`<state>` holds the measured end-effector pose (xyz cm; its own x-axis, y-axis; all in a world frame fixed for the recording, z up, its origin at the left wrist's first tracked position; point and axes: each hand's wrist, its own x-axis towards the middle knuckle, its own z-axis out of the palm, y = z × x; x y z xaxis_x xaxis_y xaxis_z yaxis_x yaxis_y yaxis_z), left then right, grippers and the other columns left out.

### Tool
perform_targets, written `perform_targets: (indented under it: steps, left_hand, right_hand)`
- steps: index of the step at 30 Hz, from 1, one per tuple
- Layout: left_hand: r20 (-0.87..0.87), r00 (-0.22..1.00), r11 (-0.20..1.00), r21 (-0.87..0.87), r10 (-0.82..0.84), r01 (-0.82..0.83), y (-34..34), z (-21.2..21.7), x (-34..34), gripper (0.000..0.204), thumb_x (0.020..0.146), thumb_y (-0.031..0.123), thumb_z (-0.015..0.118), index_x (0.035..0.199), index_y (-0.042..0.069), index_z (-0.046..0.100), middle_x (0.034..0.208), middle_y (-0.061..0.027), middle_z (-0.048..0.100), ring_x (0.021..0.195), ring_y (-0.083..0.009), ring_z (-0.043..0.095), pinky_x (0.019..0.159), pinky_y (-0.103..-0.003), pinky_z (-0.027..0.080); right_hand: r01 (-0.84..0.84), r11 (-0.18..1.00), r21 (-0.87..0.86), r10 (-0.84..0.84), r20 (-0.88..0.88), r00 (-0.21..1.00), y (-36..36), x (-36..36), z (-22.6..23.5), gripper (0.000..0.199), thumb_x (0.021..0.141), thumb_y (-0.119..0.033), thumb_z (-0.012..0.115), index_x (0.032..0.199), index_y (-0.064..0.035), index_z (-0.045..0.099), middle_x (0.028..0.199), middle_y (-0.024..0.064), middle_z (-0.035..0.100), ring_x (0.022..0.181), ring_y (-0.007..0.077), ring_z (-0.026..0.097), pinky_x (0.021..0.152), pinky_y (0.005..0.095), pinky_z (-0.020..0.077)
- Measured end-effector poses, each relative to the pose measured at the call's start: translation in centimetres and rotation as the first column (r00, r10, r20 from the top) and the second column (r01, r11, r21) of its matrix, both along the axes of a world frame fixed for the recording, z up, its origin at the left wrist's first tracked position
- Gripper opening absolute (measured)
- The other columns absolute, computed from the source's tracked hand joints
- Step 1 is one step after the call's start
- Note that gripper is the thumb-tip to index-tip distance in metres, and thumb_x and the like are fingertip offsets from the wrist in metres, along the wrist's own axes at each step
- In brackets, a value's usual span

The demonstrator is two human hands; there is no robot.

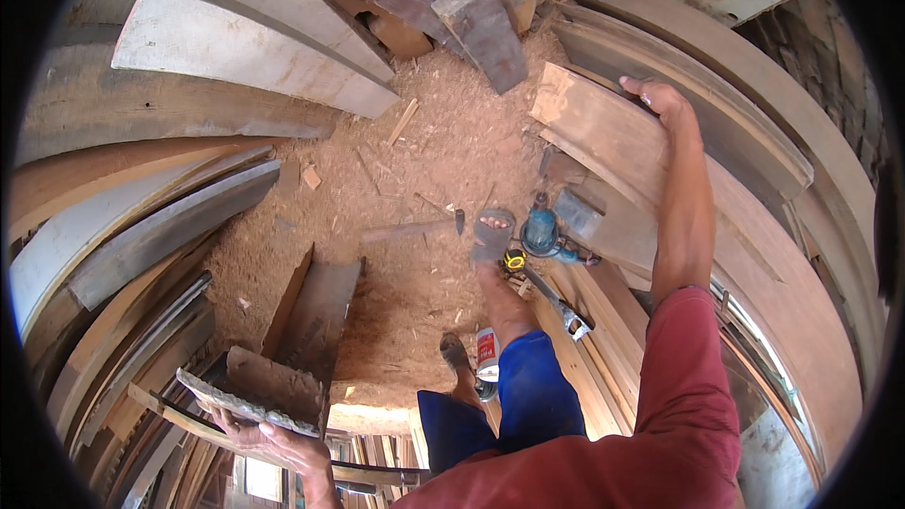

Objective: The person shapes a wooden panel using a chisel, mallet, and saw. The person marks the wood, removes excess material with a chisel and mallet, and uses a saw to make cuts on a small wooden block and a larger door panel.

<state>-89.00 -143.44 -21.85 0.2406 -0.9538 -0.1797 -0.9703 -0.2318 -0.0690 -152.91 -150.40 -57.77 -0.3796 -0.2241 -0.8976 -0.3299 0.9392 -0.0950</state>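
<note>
My left hand (283,445) grips the rough, crusted rim of a dark wooden trough-like piece (325,320) at the lower left. Its thumb lies along the rim, and some fingers are hidden by the piece. At the upper right, my right arm reaches out along a long, wide brown board (603,123). My right hand (658,99) is hooked over that board's upper edge, with fingertips showing at the edge and the rest partly hidden. Nearest to my foot lie a teal power tool (540,229) and a yellow-and-black tape measure (515,260).
Sawdust and wood scraps cover the floor (377,170). A hammer (415,229) lies in the middle, a handsaw (570,319) on planks to the right. By my legs stands a white-and-red container (486,351). Stacked boards (236,47) line the left, more boards (698,85) the right.
</note>
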Motion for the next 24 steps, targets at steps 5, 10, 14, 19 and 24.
perform_targets:
  steps: [5,10,14,19,24]
  left_hand:
    - [-0.021,1.0,1.0,-0.015,0.003,-0.003,0.0,0.0,0.0,0.064,0.103,0.041,0.026,0.147,-0.004,0.02,0.149,-0.028,0.025,0.142,-0.0425,0.022,0.115,-0.056,0.019]
    - [0.013,0.999,0.999,-0.013,0.039,-0.039,0.6,-0.2,1.1,0.07,0.101,0.047,0.028,0.146,-0.004,0.019,0.15,-0.0318,0.02,0.142,-0.0435,0.021,0.115,-0.058,0.019]
    - [0.013,1.0,0.999,-0.039,-0.017,0.017,0.0,-0.3,1.2,0.077,0.099,0.054,0.027,0.147,-0.006,0.018,0.155,-0.0315,0.013,0.14,-0.0423,0.024,0.113,-0.059,0.02]
    - [0.01,1.0,0.997,-0.074,-0.003,0.004,0.2,-0.6,0.4,0.077,0.097,0.045,0.036,0.147,-0.009,0.016,0.154,-0.0333,0.013,0.141,-0.0429,0.024,0.114,-0.051,0.015]
    - [0.084,0.994,0.979,-0.185,-0.07,0.085,1.5,-1.3,1.0,0.076,0.092,0.04,0.048,0.145,-0.009,0.026,0.154,-0.0327,0.019,0.142,-0.0438,0.018,0.114,-0.053,0.015]
  right_hand:
    - [-0.276,0.959,-0.059,0.276,-0.012,0.961,0.8,0.9,-2.1,0.051,0.088,-0.045,0.067,0.118,-0.004,0.069,0.115,0.0164,0.069,0.102,0.0299,0.062,0.091,0.0419,0.0462]
    - [-0.51,0.849,0.138,0.519,-0.395,0.758,-5.0,11.9,0.3,0.036,0.093,-0.029,0.057,0.117,-0.0062,0.07,0.126,0.0168,0.064,0.115,0.0382,0.06,0.098,0.0486,0.0469]
    - [-0.757,0.641,0.123,0.693,-0.518,0.502,-5.6,13.8,2.5,0.034,0.093,-0.026,0.053,0.116,-0.0071,0.07,0.125,0.0158,0.065,0.116,0.0385,0.06,0.099,0.0496,0.0464]
    - [-0.685,0.695,-0.216,0.463,-0.595,0.657,-1.2,12.9,12.4,0.037,0.096,-0.032,0.049,0.099,-0.0007,0.068,0.099,0.0252,0.066,0.099,0.0318,0.066,0.086,0.0471,0.049]
    - [0.33,0.748,-0.576,-0.154,0.333,0.93,8.4,14.6,23.2,0.033,0.1,-0.036,0.054,0.097,-0.006,0.067,0.085,0.0051,0.068,0.079,0.0129,0.062,0.069,0.0323,0.0497]
